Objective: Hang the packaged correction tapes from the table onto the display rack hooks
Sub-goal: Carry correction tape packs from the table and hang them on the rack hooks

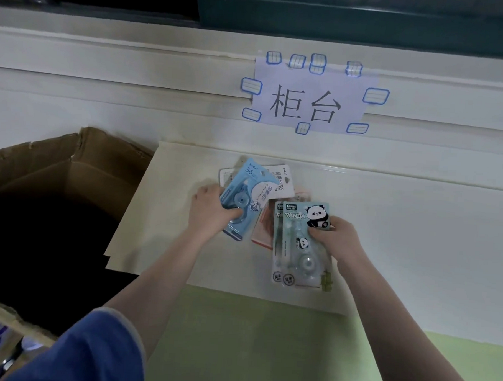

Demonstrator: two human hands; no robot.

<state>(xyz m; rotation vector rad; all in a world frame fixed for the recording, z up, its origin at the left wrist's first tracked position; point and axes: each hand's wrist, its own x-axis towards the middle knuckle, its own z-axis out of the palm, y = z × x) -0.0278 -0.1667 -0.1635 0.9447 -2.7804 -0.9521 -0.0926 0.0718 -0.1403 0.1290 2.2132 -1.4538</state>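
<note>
Correction tapes: left hand (207,208) grips blue pack (243,195), right hand (333,237) grips panda packs (298,241) (2, stacked)

On the white tabletop (387,225), near its back edge, the left hand (212,210) grips a blue correction tape pack (243,195), its fingers (232,214) curled over the pack's lower half. A white-carded pack (282,181) lies just behind it, overlapping. Beside these, towards the front edge, the right hand (333,237) holds a panda-printed pack (300,241) by its right side, with a second like pack underneath. A pink-edged pack (264,229) lies between the two. An open cardboard box (72,165) stands off the left edge. A paper sign (309,102) is taped to the wall behind.
</note>
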